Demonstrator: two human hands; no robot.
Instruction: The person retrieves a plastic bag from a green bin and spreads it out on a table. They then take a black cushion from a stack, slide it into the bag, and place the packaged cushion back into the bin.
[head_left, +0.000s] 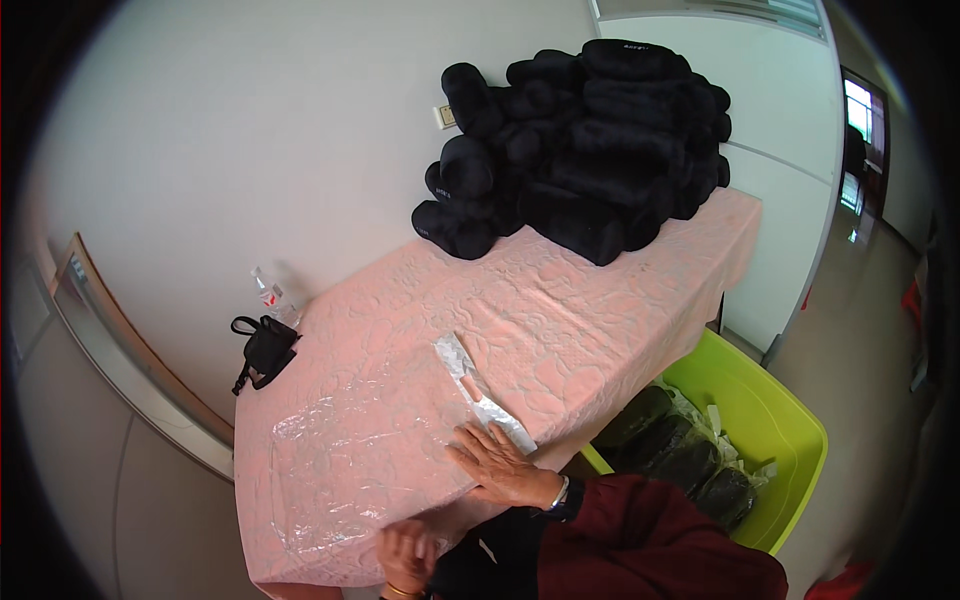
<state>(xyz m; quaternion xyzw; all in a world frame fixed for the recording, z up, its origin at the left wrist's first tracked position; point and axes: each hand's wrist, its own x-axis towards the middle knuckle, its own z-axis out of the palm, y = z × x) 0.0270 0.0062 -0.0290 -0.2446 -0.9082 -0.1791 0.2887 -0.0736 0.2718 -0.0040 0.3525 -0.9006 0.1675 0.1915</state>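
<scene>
My right hand (497, 467) rests on the pink tablecloth with its fingers stretched out and a little apart. Its fingertips lie beside the lower end of a shiny silver-white strip (510, 422), which has a gap in its middle where pink shows through. Closer to the table's near edge, my left hand (407, 555) has its fingers curled and slightly blurred; whatever may be between them is hidden. Left of both hands, a clear plastic bag or sheet (335, 470) lies spread flat and wrinkled, reaching close to the left hand.
Black cushions (630, 150) are heaped at the table's far end by the wall. A small black bag (268, 350) and a clear plastic bottle (270, 292) stand at the left edge. Below the table's right side, a lime-green bin (775, 420) holds dark items in clear plastic.
</scene>
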